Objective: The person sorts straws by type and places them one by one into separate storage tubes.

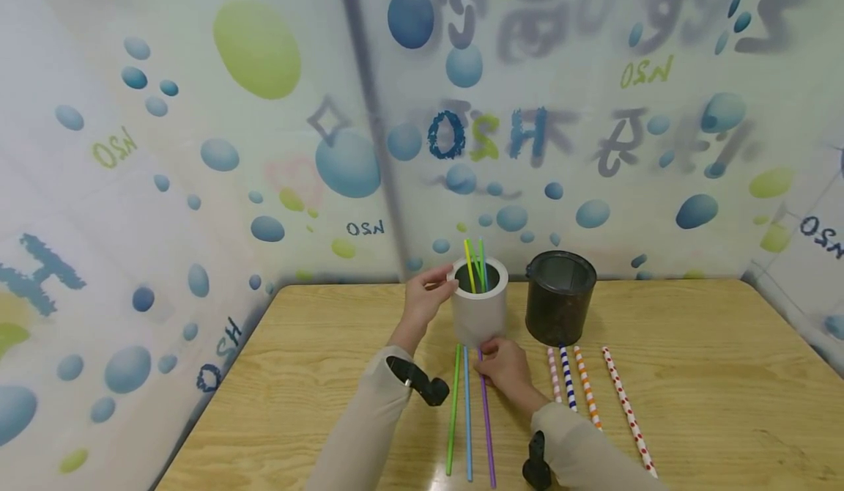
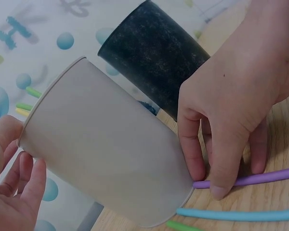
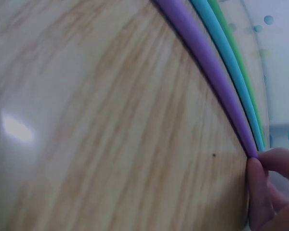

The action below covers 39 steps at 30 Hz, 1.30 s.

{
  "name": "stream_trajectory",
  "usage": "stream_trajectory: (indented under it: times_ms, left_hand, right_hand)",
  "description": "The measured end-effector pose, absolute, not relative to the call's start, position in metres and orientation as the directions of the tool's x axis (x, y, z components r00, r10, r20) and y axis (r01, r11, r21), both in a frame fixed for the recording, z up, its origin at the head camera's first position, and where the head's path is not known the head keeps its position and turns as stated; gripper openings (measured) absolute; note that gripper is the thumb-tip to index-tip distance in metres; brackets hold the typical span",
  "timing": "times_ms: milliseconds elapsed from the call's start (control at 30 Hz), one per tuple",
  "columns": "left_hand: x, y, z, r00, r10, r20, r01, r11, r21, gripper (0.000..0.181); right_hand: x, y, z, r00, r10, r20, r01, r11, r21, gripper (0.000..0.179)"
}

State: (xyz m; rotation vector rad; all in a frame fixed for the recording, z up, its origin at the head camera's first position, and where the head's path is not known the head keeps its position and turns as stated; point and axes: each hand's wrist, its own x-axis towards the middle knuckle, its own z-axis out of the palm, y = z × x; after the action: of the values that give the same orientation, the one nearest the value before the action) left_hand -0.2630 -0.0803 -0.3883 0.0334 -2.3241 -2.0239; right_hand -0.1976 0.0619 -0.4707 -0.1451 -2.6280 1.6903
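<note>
A white cup stands at the back of the table holding several yellow, green and blue straws. My left hand holds its rim from the left, thumb over the edge. At the cup's foot my right hand pinches the far end of a purple straw between thumb and fingers, as the right wrist view shows closely. Beside that straw lie a blue straw and a green straw, their far ends close to the cup's base.
A black cup stands right of the white one. In front of it lie striped straws in pink, blue and orange, and a red-dotted straw. Behind the wooden table rises a wall with bubble prints.
</note>
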Motion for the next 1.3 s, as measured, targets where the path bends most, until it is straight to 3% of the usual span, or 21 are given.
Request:
stream_trajectory:
  times_ms: [633,800,1033,1300]
  left_hand:
    - [-0.263,-0.081,-0.389,-0.999,-0.034,0.036,0.031,0.138,0.990,0.032]
    - [-0.262,-0.082,-0.389,-0.999,-0.029,0.044,0.040,0.140,0.989,0.032]
    - [-0.262,-0.081,-0.388,-0.998,-0.035,0.045,0.040,0.134,0.990,0.032]
    - [-0.256,-0.082,-0.379,-1.000,-0.009,0.018,0.016,0.132,0.991,0.034]
  right_hand:
    - [-0.200,0.062,-0.468,-0.996,0.085,-0.019,0.062,0.532,-0.844,0.018]
    - [-0.203,0.065,-0.471,-0.997,0.061,-0.042,0.066,0.483,-0.873,0.016]
    - [-0.207,0.071,-0.472,-0.985,0.015,-0.169,0.166,0.283,-0.945,0.023]
    - [-0.207,0.079,-0.457,-0.984,0.013,-0.179,0.177,0.259,-0.950,0.028]
